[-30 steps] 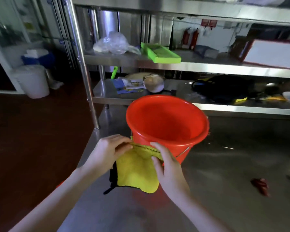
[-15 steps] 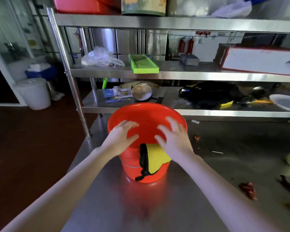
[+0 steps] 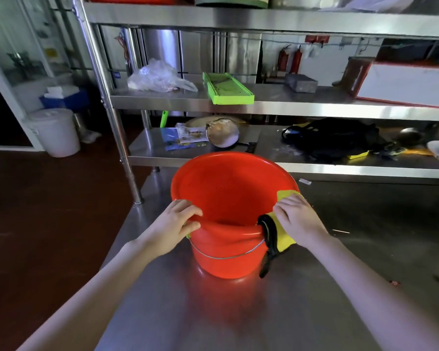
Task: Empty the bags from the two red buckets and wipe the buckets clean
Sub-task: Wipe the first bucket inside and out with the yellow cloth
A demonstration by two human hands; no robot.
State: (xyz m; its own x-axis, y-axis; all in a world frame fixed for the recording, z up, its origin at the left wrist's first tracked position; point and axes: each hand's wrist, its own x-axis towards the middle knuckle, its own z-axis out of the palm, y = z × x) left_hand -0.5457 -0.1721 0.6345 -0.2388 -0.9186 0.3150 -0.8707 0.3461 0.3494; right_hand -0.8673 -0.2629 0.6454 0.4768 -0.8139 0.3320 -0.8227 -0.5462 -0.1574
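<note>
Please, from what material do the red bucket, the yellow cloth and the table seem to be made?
Red bucket: probably thin plastic, smooth and glossy; its near rim bends where the left hand grips it. Yellow cloth: soft fabric, perhaps microfibre, matt and fuzzy, draped over the rim. Table: likely stainless steel, brushed, reflecting the bucket's red.

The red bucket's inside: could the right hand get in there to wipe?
Probably yes: the red bucket stands upright and open, nothing visible inside, and the right hand holds the yellow cloth on its near rim.
</note>
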